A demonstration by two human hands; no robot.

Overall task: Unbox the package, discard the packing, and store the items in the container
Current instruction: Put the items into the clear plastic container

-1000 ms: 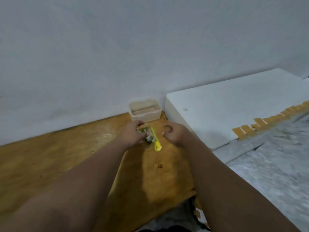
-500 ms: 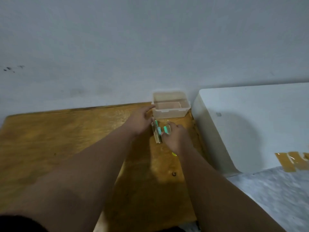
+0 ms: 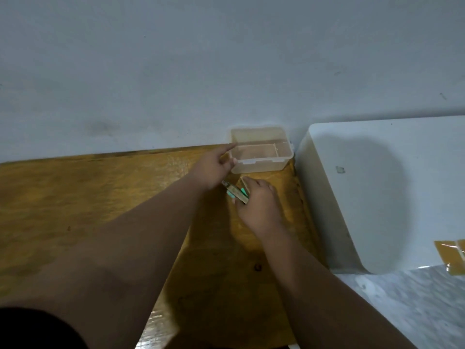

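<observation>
Right hand just in front of container, fingers curled round small package; left hand at container's left corner, index finger straight, touching rim

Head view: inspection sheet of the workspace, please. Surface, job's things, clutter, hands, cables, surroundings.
Surface: glossy yellow-brown wooden board, reaching the wall.
Job's things: clear rectangular plastic container at the board's far edge, no items seen inside; small brown cardboard package with teal parts just before it.
Clutter: brown tape pieces on the white flat slab at right.
Hands: left hand touches the container's left front corner, index finger extended, grip unclear; right hand grips the package.
Cables: nothing seen.
Surroundings: grey-white wall behind; grey marbled floor lower right.
</observation>
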